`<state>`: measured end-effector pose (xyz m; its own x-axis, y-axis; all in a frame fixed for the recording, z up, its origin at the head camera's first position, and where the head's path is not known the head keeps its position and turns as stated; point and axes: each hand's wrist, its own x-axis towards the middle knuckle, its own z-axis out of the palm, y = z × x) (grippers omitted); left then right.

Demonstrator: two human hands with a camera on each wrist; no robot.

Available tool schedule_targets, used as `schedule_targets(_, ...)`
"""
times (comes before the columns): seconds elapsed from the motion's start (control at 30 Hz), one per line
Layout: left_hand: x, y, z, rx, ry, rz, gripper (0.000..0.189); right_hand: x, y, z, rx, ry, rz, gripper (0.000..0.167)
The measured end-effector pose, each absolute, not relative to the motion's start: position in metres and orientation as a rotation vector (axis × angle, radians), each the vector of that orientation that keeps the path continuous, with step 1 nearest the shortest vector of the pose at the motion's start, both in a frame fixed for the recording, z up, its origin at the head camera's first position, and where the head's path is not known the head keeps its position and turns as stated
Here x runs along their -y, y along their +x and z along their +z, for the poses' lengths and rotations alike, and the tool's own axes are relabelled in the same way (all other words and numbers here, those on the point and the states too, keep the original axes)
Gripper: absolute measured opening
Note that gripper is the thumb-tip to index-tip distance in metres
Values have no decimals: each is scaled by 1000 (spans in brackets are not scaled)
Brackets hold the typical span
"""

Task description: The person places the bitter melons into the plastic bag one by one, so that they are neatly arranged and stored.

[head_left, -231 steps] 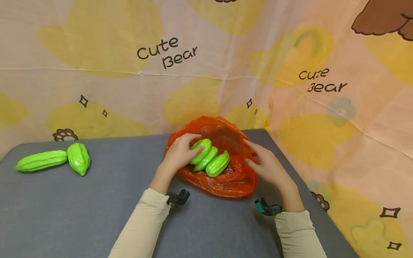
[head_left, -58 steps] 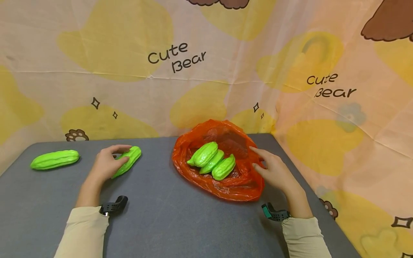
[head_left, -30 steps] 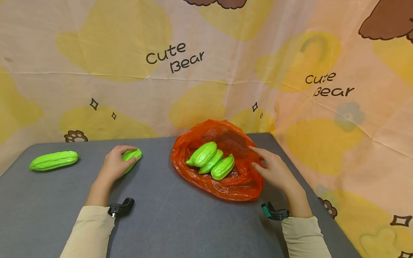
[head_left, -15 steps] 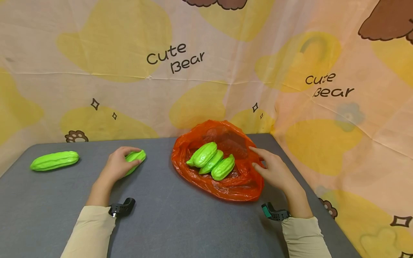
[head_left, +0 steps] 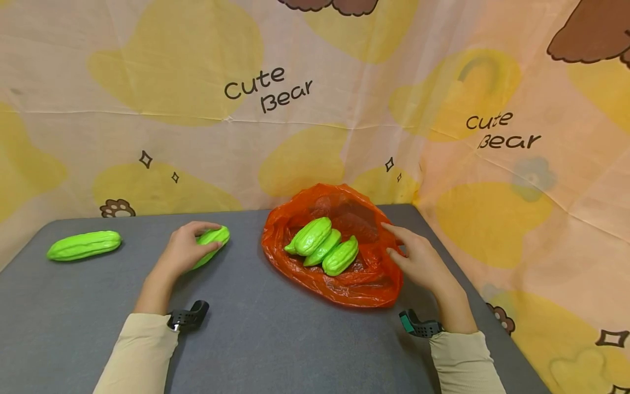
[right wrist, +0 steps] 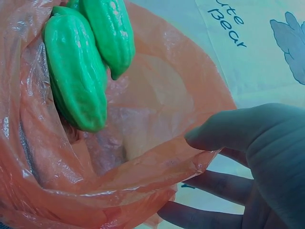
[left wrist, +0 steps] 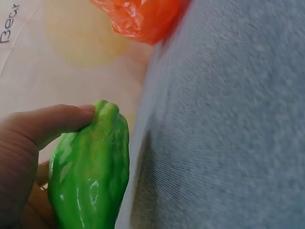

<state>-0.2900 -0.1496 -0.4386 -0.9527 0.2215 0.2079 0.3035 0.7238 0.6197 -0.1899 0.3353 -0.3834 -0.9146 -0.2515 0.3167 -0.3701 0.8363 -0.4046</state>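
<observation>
1. Fingers of the left hand are curled with the thumb about a ridged green vegetable, which is pinched between them.
2. The vegetable's long axis is slanted, its exposed end pointed away from the person and to the right; its nearer end is partly covered by the hand. It is held low at the gray tabletop, left of the bag; whether the surface is touched cannot be told.
3. The rim of an orange-red plastic bag is grasped by the right hand, with the thumb laid inside and fingers seen outside.
4. The bag's mouth is spread wide. Inside, at least three green vegetables are bunched side by side, their long axes similarly slanted.
5. At far left, another green vegetable is laid nearly crosswise on the tabletop, well apart from the bag.
6. The table is backed by a printed cloth lettered "Cute Bear."
</observation>
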Motion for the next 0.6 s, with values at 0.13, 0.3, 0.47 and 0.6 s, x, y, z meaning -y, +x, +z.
schedule_targets(0.13, 145, -289, -432, 2784, -444, -1047, 42, -336, -190, -383, 2765, 476, 666, 57)
schedule_targets(0.3, 136, -288, -424, 2735, -495, -1049, 41, -336, -191, -382, 2769, 466, 642, 60)
schedule_targets(0.47, 129, -283, -414, 2697, -527, -1062, 41, -337, -191, -383, 2777, 468, 642, 63)
schedule_targets(0.6, 124, -278, -406, 2678, -512, -1091, 41, -337, -191, -384, 2776, 477, 653, 65)
